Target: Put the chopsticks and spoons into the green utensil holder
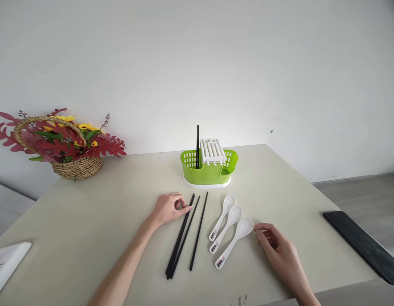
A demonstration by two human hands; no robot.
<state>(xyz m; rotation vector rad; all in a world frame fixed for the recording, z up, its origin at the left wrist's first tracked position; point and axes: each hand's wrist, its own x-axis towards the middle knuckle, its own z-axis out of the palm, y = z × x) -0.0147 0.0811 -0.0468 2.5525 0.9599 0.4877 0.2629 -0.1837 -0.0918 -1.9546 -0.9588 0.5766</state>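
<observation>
My left hand is on the left of several black chopsticks lying lengthwise on the table. Its fingers are loosely curled, and the thumb tip reaches over the upper end of the leftmost ones; whether it touches them I cannot tell. A single chopstick lies apart on the right. Beyond it are three white spoons, side by side, bowls pointing away from me. Right by the nearest bowl is my right hand, thumb and forefinger together, with nothing visible in them.
A green cutlery basket with a white slotted top stands at the back, upright chopsticks in its left compartment. A wicker flower basket is back left. A black phone lies at the right edge, a white object at left.
</observation>
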